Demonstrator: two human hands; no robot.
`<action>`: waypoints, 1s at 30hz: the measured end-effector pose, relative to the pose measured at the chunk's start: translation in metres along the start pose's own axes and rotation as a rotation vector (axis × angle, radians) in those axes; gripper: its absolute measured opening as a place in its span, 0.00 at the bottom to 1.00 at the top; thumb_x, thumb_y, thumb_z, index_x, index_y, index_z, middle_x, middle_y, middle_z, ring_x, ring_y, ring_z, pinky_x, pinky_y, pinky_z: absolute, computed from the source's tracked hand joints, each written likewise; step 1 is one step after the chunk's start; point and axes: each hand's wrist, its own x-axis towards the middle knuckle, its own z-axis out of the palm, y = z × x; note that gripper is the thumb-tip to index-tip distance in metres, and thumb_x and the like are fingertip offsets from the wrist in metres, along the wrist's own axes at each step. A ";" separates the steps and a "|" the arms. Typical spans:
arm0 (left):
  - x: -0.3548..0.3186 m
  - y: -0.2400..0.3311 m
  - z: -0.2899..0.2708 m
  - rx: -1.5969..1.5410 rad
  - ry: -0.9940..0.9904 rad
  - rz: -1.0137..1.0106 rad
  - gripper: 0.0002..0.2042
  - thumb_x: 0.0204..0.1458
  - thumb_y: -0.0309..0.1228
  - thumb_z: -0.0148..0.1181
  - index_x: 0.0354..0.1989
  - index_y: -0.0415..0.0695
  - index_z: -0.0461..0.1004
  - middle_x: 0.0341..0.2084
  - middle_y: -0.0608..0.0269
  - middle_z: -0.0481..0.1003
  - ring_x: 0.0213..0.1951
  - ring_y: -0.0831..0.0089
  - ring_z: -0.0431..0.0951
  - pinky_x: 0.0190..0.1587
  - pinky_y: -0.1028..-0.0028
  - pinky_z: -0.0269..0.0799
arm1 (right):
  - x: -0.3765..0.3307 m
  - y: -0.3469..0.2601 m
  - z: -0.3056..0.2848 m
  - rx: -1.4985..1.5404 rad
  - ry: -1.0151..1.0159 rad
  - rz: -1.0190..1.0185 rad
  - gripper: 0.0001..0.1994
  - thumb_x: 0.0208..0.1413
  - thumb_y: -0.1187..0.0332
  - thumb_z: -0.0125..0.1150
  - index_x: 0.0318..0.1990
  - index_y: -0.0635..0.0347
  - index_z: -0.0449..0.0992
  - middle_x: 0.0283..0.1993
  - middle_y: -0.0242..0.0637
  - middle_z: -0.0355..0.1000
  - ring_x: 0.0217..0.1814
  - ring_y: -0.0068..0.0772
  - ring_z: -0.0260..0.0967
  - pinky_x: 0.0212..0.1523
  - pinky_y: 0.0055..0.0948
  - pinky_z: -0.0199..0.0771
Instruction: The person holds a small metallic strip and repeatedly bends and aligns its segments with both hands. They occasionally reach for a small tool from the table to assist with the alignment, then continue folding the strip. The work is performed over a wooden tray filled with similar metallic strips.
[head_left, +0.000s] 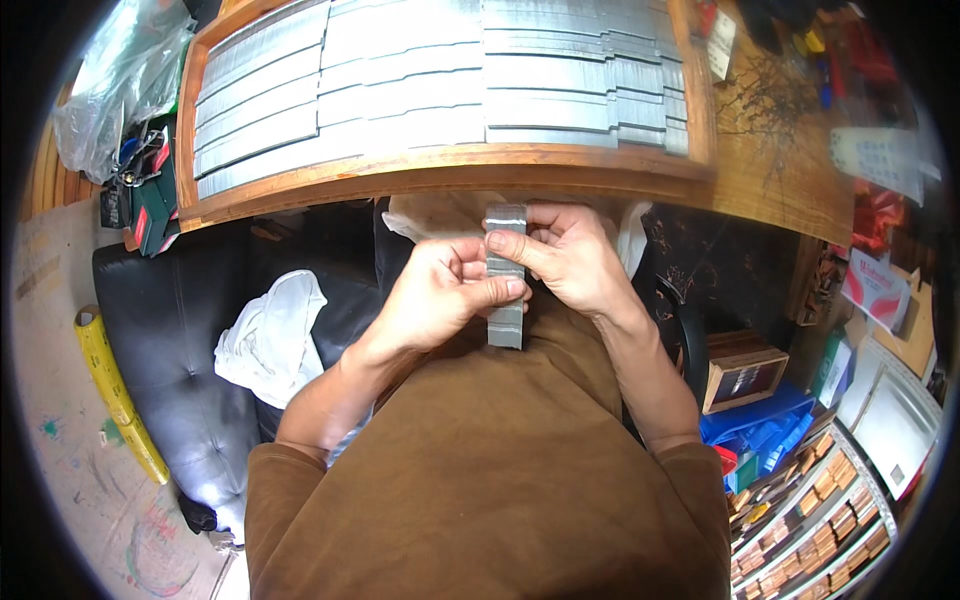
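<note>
Upright in front of my chest is a narrow grey stack of thin, metallic-looking pieces (506, 330), with lighter bands across it. My left hand (437, 292) grips its middle from the left, thumb laid across the front. Higher up, my right hand (570, 255) pinches the stack from the right, its thumb on the front face. The fingers behind the stack are partly hidden. Just beyond both hands, a wooden-framed tray (440, 172) holds packed rows of similar grey pieces (400, 90).
A black padded seat (170, 330) with a white cloth (272, 335) is at left, beside a yellow tube (118, 400). Clear plastic bags (125, 85) lie at far left. A wooden box (745, 370), blue bins (765, 430) and a slotted rack (820, 525) stand at right.
</note>
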 end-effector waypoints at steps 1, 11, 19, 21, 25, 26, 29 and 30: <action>0.003 0.003 -0.004 -0.011 -0.023 0.014 0.10 0.58 0.23 0.68 0.46 0.33 0.80 0.35 0.59 0.84 0.37 0.77 0.83 0.42 0.77 0.79 | 0.000 -0.002 0.001 0.064 -0.022 0.040 0.10 0.65 0.68 0.66 0.42 0.68 0.83 0.29 0.32 0.79 0.25 0.15 0.71 0.25 0.19 0.72; 0.009 0.019 -0.021 0.091 -0.096 -0.047 0.12 0.56 0.25 0.71 0.47 0.35 0.80 0.36 0.57 0.85 0.36 0.72 0.86 0.36 0.77 0.79 | 0.003 -0.004 0.005 0.056 0.019 0.019 0.09 0.65 0.69 0.64 0.42 0.69 0.83 0.29 0.33 0.79 0.27 0.17 0.72 0.26 0.20 0.73; 0.012 0.018 -0.023 0.217 -0.097 -0.059 0.14 0.56 0.28 0.72 0.48 0.37 0.80 0.35 0.58 0.85 0.37 0.74 0.86 0.35 0.79 0.78 | 0.009 -0.002 0.007 0.054 0.066 0.013 0.09 0.60 0.70 0.70 0.42 0.68 0.83 0.35 0.36 0.82 0.33 0.19 0.75 0.35 0.22 0.76; 0.011 0.022 -0.020 0.197 -0.099 -0.062 0.13 0.56 0.28 0.71 0.48 0.36 0.80 0.35 0.58 0.85 0.37 0.74 0.86 0.36 0.78 0.78 | 0.010 0.000 0.009 0.072 0.072 -0.011 0.09 0.60 0.71 0.70 0.43 0.69 0.83 0.35 0.36 0.82 0.33 0.19 0.75 0.35 0.22 0.76; 0.013 0.015 -0.023 0.165 -0.106 -0.054 0.13 0.57 0.27 0.70 0.49 0.36 0.80 0.36 0.57 0.85 0.36 0.74 0.85 0.37 0.78 0.78 | 0.010 0.001 0.010 0.135 0.076 -0.022 0.08 0.61 0.71 0.69 0.41 0.69 0.83 0.34 0.35 0.81 0.33 0.18 0.75 0.34 0.21 0.76; 0.013 0.012 -0.024 0.166 -0.110 -0.046 0.13 0.57 0.26 0.70 0.49 0.36 0.79 0.36 0.57 0.85 0.36 0.74 0.85 0.37 0.79 0.78 | 0.010 0.003 0.010 0.108 0.075 -0.039 0.08 0.61 0.71 0.69 0.41 0.69 0.84 0.33 0.34 0.81 0.32 0.18 0.75 0.33 0.21 0.76; 0.009 0.013 -0.018 0.067 -0.131 -0.015 0.14 0.58 0.25 0.69 0.51 0.36 0.78 0.37 0.60 0.84 0.38 0.81 0.83 0.38 0.80 0.77 | 0.007 0.006 0.009 0.058 0.081 -0.069 0.09 0.61 0.69 0.70 0.38 0.69 0.84 0.30 0.34 0.80 0.29 0.16 0.74 0.28 0.19 0.74; 0.007 0.013 -0.017 0.068 -0.141 -0.007 0.13 0.60 0.26 0.68 0.51 0.36 0.78 0.38 0.61 0.84 0.38 0.82 0.82 0.38 0.81 0.77 | 0.004 0.006 0.010 0.063 0.088 -0.059 0.09 0.61 0.69 0.70 0.37 0.68 0.84 0.29 0.33 0.80 0.27 0.16 0.73 0.26 0.19 0.72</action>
